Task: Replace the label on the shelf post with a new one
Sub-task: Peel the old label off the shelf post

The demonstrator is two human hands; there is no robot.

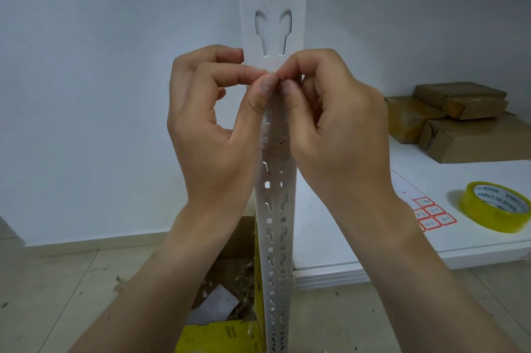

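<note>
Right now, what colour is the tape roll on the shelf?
Yellow tape roll, with a white printed core; head view.

Two bare hands, left hand point(212, 128) and right hand point(339, 134). Left forearm point(161, 260) and right forearm point(425, 260) are bare skin all the way to the frame's bottom edge, slim. Left thumbnail point(267, 85) is short, trimmed, natural. Knuckles creased, with faint tendon lines on the back of the right hand.

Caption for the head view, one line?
Left hand and right hand pinch a red-edged scrap at the shelf post; label sheet and tape roll nearby.
</note>
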